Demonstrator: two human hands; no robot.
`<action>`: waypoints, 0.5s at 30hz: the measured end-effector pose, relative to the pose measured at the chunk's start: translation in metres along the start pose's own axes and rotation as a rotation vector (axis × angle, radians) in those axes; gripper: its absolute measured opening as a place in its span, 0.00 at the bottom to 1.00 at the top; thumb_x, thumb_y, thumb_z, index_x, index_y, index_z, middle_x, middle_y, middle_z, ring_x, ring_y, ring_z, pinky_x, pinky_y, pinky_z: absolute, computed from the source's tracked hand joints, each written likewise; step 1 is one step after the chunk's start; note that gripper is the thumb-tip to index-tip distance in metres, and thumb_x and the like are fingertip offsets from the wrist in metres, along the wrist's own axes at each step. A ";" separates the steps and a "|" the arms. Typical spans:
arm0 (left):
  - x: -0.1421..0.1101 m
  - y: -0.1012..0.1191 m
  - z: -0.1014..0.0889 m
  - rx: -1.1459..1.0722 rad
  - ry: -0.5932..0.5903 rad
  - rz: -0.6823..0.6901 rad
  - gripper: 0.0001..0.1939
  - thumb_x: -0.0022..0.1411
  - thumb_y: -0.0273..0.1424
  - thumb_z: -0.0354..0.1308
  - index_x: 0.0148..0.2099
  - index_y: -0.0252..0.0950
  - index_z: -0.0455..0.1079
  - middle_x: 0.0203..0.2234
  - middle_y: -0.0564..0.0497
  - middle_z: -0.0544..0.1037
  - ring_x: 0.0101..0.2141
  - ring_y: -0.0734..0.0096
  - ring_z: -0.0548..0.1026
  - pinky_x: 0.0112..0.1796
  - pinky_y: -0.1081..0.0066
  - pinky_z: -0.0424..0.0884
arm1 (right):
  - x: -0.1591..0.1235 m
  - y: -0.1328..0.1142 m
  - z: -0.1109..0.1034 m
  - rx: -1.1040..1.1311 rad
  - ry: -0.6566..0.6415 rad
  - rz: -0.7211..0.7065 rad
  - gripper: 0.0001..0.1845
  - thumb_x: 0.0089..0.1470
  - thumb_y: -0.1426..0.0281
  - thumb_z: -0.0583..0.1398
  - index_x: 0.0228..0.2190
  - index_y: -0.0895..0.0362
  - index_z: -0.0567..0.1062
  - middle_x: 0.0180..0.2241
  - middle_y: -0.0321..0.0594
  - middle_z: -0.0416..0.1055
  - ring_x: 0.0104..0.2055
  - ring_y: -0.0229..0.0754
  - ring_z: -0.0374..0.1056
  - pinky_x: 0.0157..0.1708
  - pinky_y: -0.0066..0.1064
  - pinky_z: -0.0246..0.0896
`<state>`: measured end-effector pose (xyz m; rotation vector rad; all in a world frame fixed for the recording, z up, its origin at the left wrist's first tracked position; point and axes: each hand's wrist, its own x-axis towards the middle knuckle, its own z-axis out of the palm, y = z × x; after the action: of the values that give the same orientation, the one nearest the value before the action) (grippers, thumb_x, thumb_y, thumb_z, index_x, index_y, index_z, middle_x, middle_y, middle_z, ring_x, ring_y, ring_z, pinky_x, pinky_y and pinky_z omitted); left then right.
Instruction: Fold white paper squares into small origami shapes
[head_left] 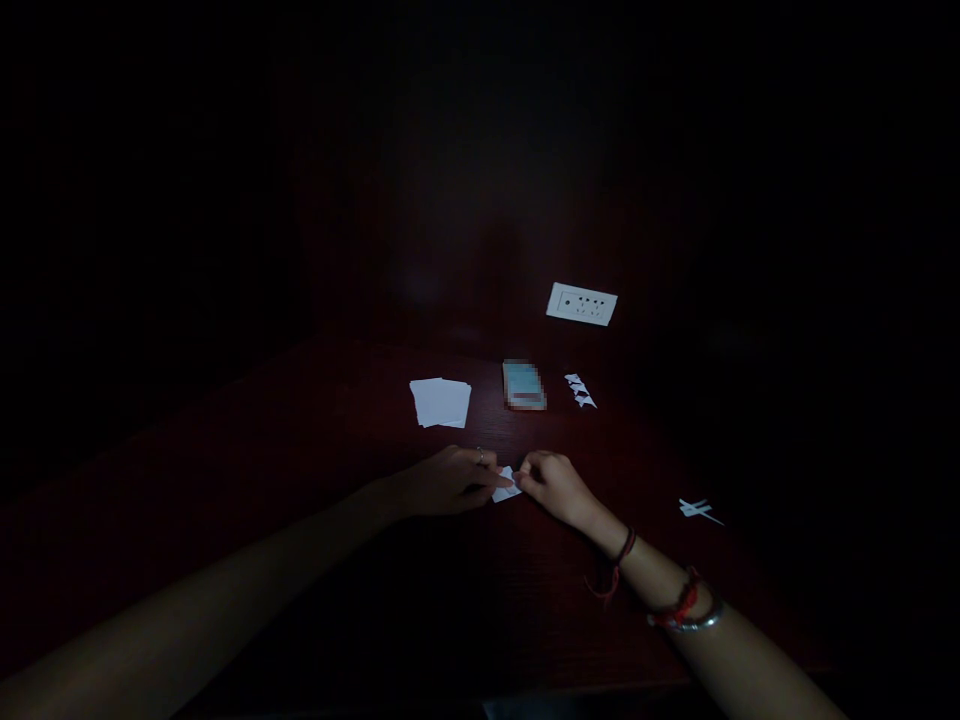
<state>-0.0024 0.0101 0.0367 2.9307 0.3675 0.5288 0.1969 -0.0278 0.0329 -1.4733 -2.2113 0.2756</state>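
A small piece of white folded paper [505, 488] lies on the dark reddish table between my hands. My left hand [454, 480], with a ring on one finger, reaches in from the left. Its fingertips press on the paper and hold it down. From the right, my right hand [559, 487] pinches the paper's right edge between thumb and curled fingers. The paper's exact folds are too dim and partly covered to make out.
Beyond my left hand lies a stack of white paper sheets [441, 403]. A blurred bluish rectangular item [523, 385] is beside it, then several small folded paper pieces [580, 390]. Thin paper strips [697, 509] lie at right. A white socket panel [582, 304] is at the back.
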 end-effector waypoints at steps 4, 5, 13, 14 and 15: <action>0.001 0.000 0.001 0.021 0.010 -0.020 0.15 0.58 0.27 0.47 0.48 0.43 0.62 0.34 0.52 0.66 0.32 0.74 0.66 0.32 0.76 0.60 | -0.001 -0.001 -0.001 -0.015 -0.003 0.009 0.07 0.48 0.70 0.53 0.22 0.58 0.68 0.25 0.39 0.69 0.28 0.36 0.64 0.29 0.24 0.54; 0.001 0.000 0.002 0.029 0.014 -0.026 0.15 0.58 0.27 0.48 0.47 0.43 0.63 0.33 0.53 0.66 0.32 0.74 0.66 0.32 0.76 0.60 | -0.001 -0.001 0.000 -0.018 -0.003 0.012 0.07 0.48 0.70 0.53 0.22 0.58 0.68 0.25 0.39 0.69 0.28 0.36 0.64 0.29 0.24 0.54; 0.002 -0.001 0.007 0.012 0.031 -0.056 0.15 0.59 0.27 0.47 0.47 0.44 0.63 0.33 0.53 0.66 0.33 0.75 0.66 0.32 0.76 0.60 | 0.000 0.001 0.000 0.010 0.041 -0.011 0.07 0.49 0.70 0.54 0.22 0.59 0.68 0.25 0.38 0.68 0.28 0.35 0.63 0.30 0.24 0.54; 0.001 -0.002 0.008 0.004 0.033 -0.060 0.15 0.59 0.27 0.47 0.47 0.44 0.63 0.33 0.53 0.66 0.33 0.75 0.66 0.33 0.76 0.60 | 0.000 0.001 -0.002 0.023 0.062 -0.029 0.08 0.49 0.70 0.54 0.23 0.59 0.68 0.25 0.38 0.67 0.28 0.34 0.62 0.29 0.24 0.54; 0.000 -0.002 0.008 -0.005 0.032 -0.061 0.15 0.59 0.26 0.46 0.47 0.43 0.64 0.33 0.53 0.66 0.33 0.74 0.66 0.33 0.76 0.61 | 0.000 0.001 -0.004 0.035 0.081 -0.053 0.08 0.50 0.70 0.54 0.23 0.60 0.68 0.25 0.38 0.67 0.28 0.34 0.62 0.29 0.24 0.54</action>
<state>0.0002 0.0118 0.0293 2.8987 0.4571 0.5683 0.2000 -0.0279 0.0363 -1.3814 -2.1664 0.2323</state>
